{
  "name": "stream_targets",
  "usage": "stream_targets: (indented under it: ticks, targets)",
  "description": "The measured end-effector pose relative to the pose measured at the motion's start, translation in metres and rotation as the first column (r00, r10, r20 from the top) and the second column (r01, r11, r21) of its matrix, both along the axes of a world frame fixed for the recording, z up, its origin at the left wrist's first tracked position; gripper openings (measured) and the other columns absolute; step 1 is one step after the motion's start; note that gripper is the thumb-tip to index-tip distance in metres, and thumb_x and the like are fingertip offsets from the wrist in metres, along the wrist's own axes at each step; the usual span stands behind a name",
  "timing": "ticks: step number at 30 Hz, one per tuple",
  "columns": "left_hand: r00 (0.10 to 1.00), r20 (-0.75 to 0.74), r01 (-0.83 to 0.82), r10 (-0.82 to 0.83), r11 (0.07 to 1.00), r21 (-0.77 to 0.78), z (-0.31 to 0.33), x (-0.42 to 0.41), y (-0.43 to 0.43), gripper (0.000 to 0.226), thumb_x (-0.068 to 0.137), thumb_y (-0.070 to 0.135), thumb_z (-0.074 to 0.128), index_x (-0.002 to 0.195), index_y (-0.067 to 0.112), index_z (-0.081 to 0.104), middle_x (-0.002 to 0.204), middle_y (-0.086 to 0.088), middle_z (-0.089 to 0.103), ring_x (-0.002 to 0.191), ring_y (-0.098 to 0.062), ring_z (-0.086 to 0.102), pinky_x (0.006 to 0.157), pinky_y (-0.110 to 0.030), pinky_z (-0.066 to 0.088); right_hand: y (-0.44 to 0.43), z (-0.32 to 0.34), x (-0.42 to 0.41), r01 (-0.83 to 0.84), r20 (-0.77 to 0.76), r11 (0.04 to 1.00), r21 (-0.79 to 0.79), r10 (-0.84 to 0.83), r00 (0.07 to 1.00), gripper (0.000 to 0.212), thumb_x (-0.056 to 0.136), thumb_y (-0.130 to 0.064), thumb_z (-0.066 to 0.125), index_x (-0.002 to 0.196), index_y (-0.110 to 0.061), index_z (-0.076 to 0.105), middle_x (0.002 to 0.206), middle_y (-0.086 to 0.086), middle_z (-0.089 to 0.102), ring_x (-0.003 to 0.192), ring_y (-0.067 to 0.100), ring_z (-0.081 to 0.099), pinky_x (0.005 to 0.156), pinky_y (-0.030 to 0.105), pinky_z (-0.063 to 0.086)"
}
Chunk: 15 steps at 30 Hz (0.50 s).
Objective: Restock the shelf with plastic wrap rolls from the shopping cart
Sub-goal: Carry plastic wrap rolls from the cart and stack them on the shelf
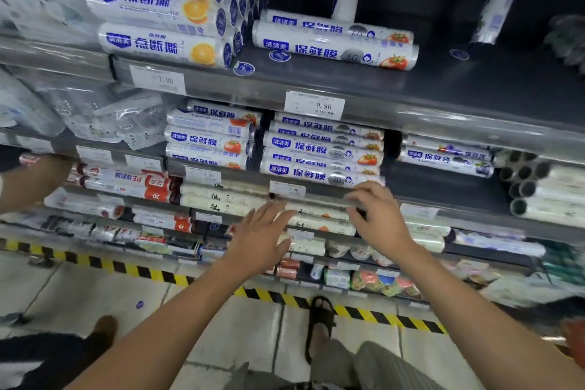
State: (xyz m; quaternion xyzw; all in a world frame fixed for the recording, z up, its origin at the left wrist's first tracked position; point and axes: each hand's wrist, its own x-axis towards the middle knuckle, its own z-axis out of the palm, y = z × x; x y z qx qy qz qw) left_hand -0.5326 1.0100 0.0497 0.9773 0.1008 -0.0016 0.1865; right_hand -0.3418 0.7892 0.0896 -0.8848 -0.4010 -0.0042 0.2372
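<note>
Reaching in from the far left, another person's forearm [28, 182] lies against a lower shelf edge, beside slim red-and-white rolls [123, 182] sheathed in glossy film. Above them, on the grey top shelf [316, 82], fat orange-print rolls [158, 9] are stacked three high, with round blue end caps turned to the right. Below, yellow-and-black striped tape [142, 271] runs across pale floor tiles.

Near the middle, the left hand [262, 237] is flat and empty, its fingers straight and slightly spread in front of cream-coloured rolls [221, 199] on a low shelf; whether it touches them is unclear. Just above both hands, the plastic wrap rolls [319, 149], smooth white cylinders with blue lettering and tomato prints, lie lengthwise in a neat stack on the middle shelf. Two more lie on the top shelf.

The right hand [380, 215] has bent fingers, their tips on the clear plastic price rail [329, 198] under that stack; whether it pinches anything cannot be told. Beneath the arms, a foot in a dark sandal [319, 323] stands on the tiles.

Further right, translucent end-on rolls [525, 180] show dark hollow cores.
</note>
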Motion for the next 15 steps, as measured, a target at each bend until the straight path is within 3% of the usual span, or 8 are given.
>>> stream_targets:
  ticks: [5,9,13,15]
  targets:
    - [0.996,-0.083,0.035,-0.04,0.997,-0.062,-0.021,-0.049,-0.039,0.06,0.104,0.044,0.049,0.159,0.03,0.03,0.168,0.004,0.024,0.156,-0.023,0.018,0.126,-0.051,0.021,-0.054,-0.034,-0.068,0.072,-0.248,0.997,0.038,-0.061,0.967,0.033,0.092,-0.031,0.069,0.125,-0.027,0.066,0.127,-0.013,0.047,0.125,0.01,0.044,0.107,0.03,0.038]
    - [0.983,-0.156,0.086,-0.096,0.994,-0.073,-0.044,-0.092,-0.073,0.06,0.103,0.05,0.044,0.159,0.035,0.029,0.168,0.006,0.025,0.155,-0.021,0.022,0.126,-0.049,0.024,-0.112,-0.065,-0.108,0.139,-0.391,0.99,0.025,-0.118,0.913,0.044,0.092,-0.036,0.069,0.134,-0.028,0.059,0.139,-0.011,0.046,0.134,0.009,0.038,0.114,0.038,0.038]
    - [0.968,-0.221,0.103,-0.12,0.991,-0.087,-0.06,-0.116,-0.12,0.07,0.095,0.063,0.024,0.156,0.032,0.038,0.166,0.003,0.03,0.154,-0.024,0.025,0.122,-0.041,0.022,-0.185,-0.082,-0.132,0.209,-0.471,0.978,-0.009,-0.188,0.862,0.049,0.093,-0.04,0.067,0.139,-0.032,0.054,0.147,-0.012,0.041,0.142,0.01,0.032,0.109,0.036,0.042]
    - [0.965,-0.23,0.105,-0.127,0.989,-0.106,-0.064,-0.115,-0.152,0.074,0.093,0.065,0.022,0.154,0.03,0.042,0.165,0.001,0.032,0.154,-0.024,0.027,0.122,-0.038,0.022,-0.229,-0.086,-0.142,0.258,-0.485,0.966,-0.021,-0.236,0.842,0.048,0.093,-0.041,0.067,0.138,-0.032,0.054,0.148,-0.011,0.041,0.142,0.01,0.032,0.112,0.033,0.037]
